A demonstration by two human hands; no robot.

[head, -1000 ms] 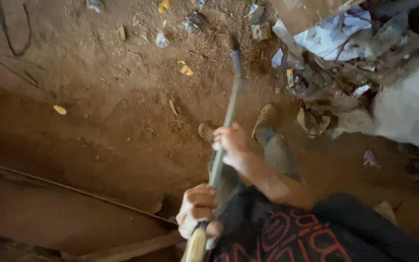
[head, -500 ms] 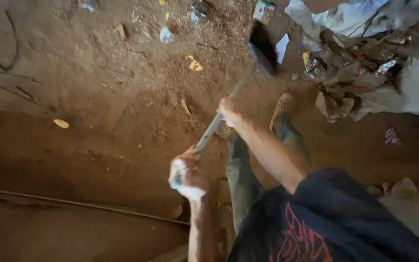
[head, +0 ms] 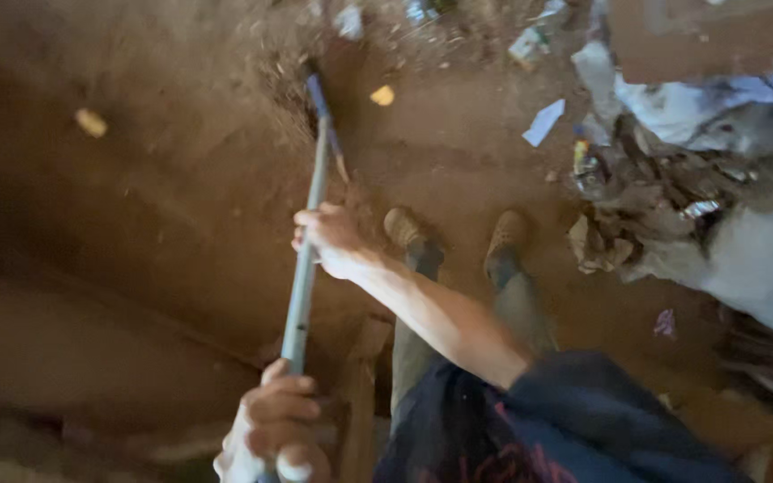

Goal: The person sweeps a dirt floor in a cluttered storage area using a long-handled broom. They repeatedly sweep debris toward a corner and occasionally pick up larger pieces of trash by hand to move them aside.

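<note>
1. The left hand sits at the bottom edge of the view, partly cut off, its fingers curled tight around the near end of a long-handled tool; something pale under the knuckles is too blurred to make out.
2. A dark sleeve and shirt with red print fill the lower right corner and hide the person's body beneath them.
3. The right hand grips the tool's grey shaft about midway up, fingers wrapped around it from the right side; the fingertips are hidden behind the shaft.
4. Just right of the shaft at that height stand the person's two tan shoes on the bare dirt floor, toes pointing away.
5. The shaft runs up and slightly right from the left hand; its far end, with a bluish part, meets the soil. The tool's head is motion-blurred and its shape cannot be told.
6. Well right of the shaft lies a heap of rubbish: crumpled paper, brown leaves or scraps, a white sack cut off by the frame edge. What lies inside the heap is unclear.
7. Beyond the tool's far end, small litter scraps dot the soil; one yellowish piece lies far left of the shaft.
</note>
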